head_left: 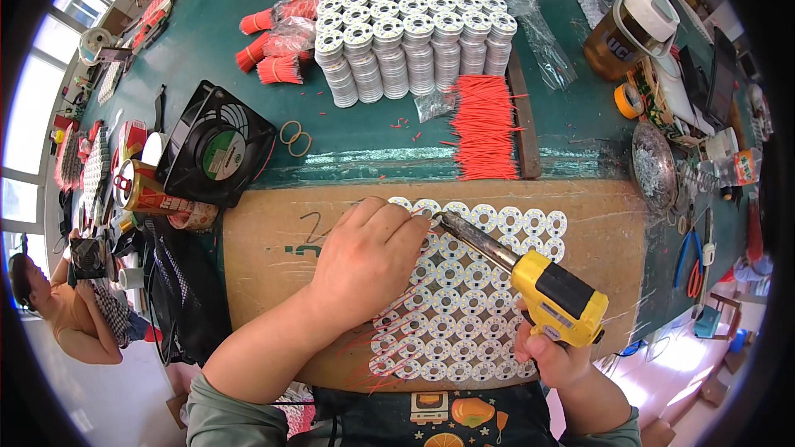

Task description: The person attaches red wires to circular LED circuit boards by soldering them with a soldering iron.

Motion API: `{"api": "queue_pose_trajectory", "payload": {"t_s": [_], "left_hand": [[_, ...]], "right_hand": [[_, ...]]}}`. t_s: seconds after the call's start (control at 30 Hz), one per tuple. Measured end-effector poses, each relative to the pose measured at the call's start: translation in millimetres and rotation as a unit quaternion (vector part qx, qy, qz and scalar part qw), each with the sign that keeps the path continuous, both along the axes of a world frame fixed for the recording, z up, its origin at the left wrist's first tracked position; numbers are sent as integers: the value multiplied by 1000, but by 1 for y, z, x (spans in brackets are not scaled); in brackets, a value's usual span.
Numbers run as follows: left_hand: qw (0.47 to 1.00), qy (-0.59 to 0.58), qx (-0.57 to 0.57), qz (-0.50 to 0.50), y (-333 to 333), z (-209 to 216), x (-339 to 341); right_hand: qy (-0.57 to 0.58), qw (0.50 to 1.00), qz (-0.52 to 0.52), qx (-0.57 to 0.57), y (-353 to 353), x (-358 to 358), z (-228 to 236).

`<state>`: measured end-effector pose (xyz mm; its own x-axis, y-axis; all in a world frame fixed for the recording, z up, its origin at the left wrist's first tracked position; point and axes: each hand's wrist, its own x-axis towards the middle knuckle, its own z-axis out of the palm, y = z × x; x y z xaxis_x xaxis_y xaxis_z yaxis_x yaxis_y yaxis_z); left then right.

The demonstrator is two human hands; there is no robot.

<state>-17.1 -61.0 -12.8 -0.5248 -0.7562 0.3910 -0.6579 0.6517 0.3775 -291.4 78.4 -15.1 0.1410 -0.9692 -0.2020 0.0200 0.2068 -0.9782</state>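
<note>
My right hand (553,358) grips a yellow-and-black soldering gun (567,298) by its handle. The gun's metal barrel slants up and left, and its tip is beside the fingertips of my left hand (364,248). Those fingers are pinched together over the upper rows of round white LED boards (447,301); what they hold, if anything, is hidden. The boards lie in close rows on a cardboard sheet (273,306). Thin red wires (397,348) stick out from the boards at the left side of the rows.
Stacked round boards (414,25) rise behind the cardboard, beside a pile of red wires (484,128) along a dark bar (523,116). A black fan (217,145) and a can (141,186) stand left. At right are a jug (629,29), metal dish (654,167) and pliers (689,261).
</note>
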Motion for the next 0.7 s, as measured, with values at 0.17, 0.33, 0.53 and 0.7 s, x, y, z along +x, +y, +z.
{"api": "queue_pose_trajectory", "payload": {"t_s": [0.17,0.33,0.53,0.7], "left_hand": [[1000,-2,-2,0,0,0,0],[1000,-2,1,0,0,1,-1],[1000,6,4,18,1,4,0],[999,31,17,21,-1,30,-9]], "right_hand": [[-51,998,-21,23,0,-1,-1],[-143,980,-97,95,3,2,9],[-127,982,-92,103,4,-4,15],[-114,984,-88,104,5,-11,15]]}}
